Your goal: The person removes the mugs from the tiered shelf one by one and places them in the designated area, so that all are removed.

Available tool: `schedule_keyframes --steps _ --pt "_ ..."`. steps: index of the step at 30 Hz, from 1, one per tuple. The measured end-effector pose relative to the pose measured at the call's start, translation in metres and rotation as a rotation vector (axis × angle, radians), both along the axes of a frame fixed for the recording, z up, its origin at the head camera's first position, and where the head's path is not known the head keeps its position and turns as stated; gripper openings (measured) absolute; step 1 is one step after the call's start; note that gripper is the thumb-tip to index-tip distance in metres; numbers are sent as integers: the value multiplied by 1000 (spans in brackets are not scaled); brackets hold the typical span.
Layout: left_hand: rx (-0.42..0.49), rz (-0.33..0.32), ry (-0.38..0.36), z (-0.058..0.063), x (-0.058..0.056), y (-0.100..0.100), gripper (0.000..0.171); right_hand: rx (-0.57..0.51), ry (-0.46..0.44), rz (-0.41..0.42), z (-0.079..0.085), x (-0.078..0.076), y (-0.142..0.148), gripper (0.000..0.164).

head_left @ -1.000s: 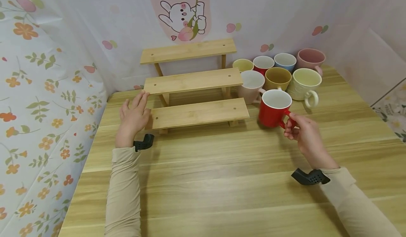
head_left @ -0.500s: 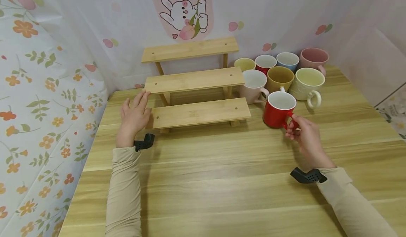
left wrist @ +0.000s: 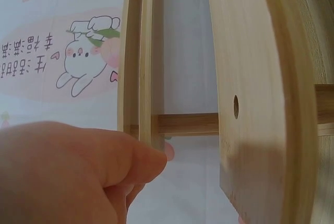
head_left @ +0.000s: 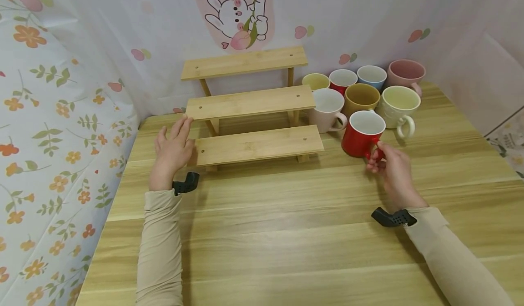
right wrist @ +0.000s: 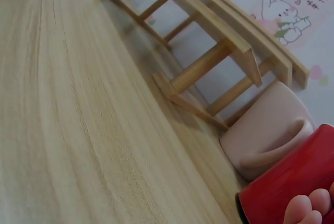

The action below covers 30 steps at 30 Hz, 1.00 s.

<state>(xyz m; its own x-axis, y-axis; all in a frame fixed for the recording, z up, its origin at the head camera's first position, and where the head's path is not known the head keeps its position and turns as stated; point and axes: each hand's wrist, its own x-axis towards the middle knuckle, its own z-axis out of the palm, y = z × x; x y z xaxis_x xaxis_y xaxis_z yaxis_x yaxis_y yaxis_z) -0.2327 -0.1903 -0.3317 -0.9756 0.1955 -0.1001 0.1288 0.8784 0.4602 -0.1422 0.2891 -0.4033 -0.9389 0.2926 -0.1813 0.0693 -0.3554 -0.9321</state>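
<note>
My right hand (head_left: 395,172) pinches the handle of a red mug (head_left: 357,138) with a white inside. The mug is upright in front of the other mugs; in the right wrist view, the red mug (right wrist: 284,182) appears close to a pale pink mug (right wrist: 269,130). At the left end of a three-step bamboo rack (head_left: 258,143), my left hand (head_left: 171,153) has its fingers extended, the tips at the end of the middle shelf. In the left wrist view, the left hand (left wrist: 78,166) shows its thumb beside the rack's boards; most fingers are hidden there.
Right of the rack stand several mugs, among them a pale pink one (head_left: 325,112), a brown one (head_left: 360,99), a cream one (head_left: 393,110) and a pink one (head_left: 405,74). A printed cloth (head_left: 163,19) hangs behind the wooden table (head_left: 270,242).
The red mug, held in my right hand, has shifted a little to the right and back toward the other mugs. My left hand stays at the rack's end.
</note>
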Motion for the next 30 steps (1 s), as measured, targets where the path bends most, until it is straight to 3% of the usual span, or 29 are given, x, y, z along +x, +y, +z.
schedule_keyframes --steps 8,16,22,26,30 --pt "-5 5 -9 0 0 -1 56 -17 -16 -13 -4 -13 -3 37" --pt "-36 -10 -10 -1 -1 0 57 -25 -59 -22 -3 -16 -4 39" --pt "-36 -6 -2 -2 -3 -1 57 15 -66 42 -3 -19 -2 36" --pt "-39 -5 -3 -3 -3 -2 58 202 -100 127 1 -19 4 34" --pt "-42 0 -5 -4 -4 -3 58 441 -120 144 5 -20 10 31"
